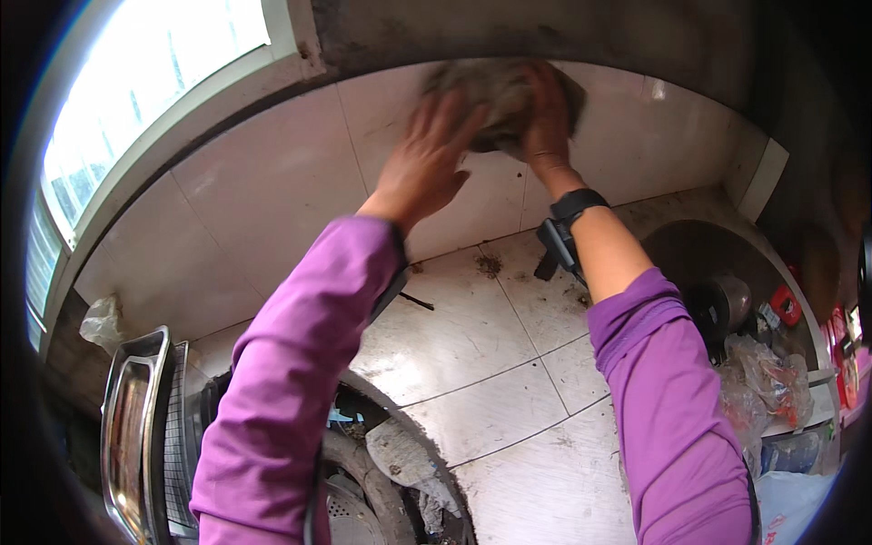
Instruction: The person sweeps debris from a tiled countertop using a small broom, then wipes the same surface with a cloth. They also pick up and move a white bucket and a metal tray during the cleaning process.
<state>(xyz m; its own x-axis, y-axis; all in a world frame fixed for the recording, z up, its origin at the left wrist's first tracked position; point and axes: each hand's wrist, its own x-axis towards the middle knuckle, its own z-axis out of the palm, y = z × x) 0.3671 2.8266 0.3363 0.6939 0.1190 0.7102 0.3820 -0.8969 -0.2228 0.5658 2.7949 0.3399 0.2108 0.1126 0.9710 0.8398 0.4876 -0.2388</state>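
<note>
A blurred grey-brown object, apparently a rag (501, 88), is up against the white tiled wall (272, 191), near the tiles' top edge. My right hand (548, 126) grips its right part, fingers pointing up. My left hand (432, 153) reaches its left side with spread fingers overlapping it and the thumb standing apart. Blur hides whether those fingers press on it. Below my hands, the white tiled counter (463, 368) carries dark crumbs and dirt (488, 264) and a thin dark stick (416, 301).
A round opening at lower left holds a greyish cloth (405, 453) and a perforated metal piece (351, 511). Metal trays (133, 436) stand upright farther left, near a crumpled plastic bag (102, 325). At right are a dark round pan or lid (695, 252) and plastic bags (770, 378). A window (163, 88) is upper left.
</note>
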